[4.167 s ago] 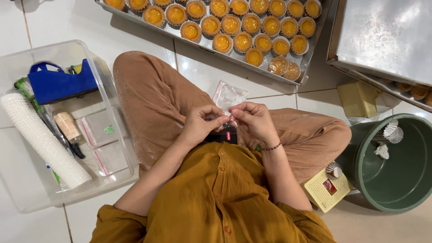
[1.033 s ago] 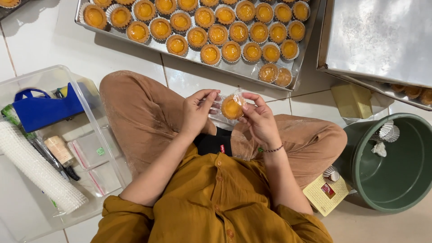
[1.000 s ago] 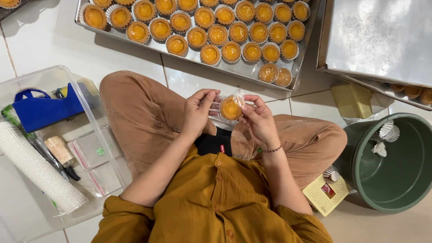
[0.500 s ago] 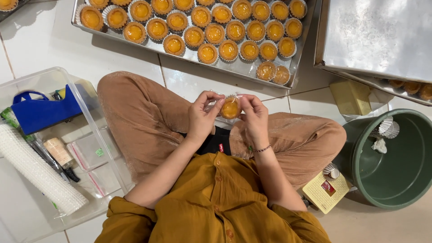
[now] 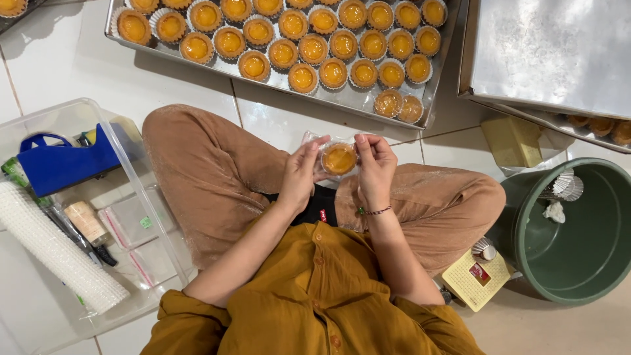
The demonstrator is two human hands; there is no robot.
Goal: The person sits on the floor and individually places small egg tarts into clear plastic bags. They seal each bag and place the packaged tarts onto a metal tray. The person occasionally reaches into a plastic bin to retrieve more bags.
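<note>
My left hand (image 5: 301, 172) and right hand (image 5: 374, 167) pinch one bagged egg tart (image 5: 339, 158); beyond my grip, the tray (image 5: 276, 80) holds many unbagged.

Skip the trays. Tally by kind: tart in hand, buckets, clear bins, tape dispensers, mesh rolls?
tart, held between left hand and right hand: 1
green bucket: 1
clear bin: 1
blue tape dispenser: 1
white mesh roll: 1
Total: 5
</note>
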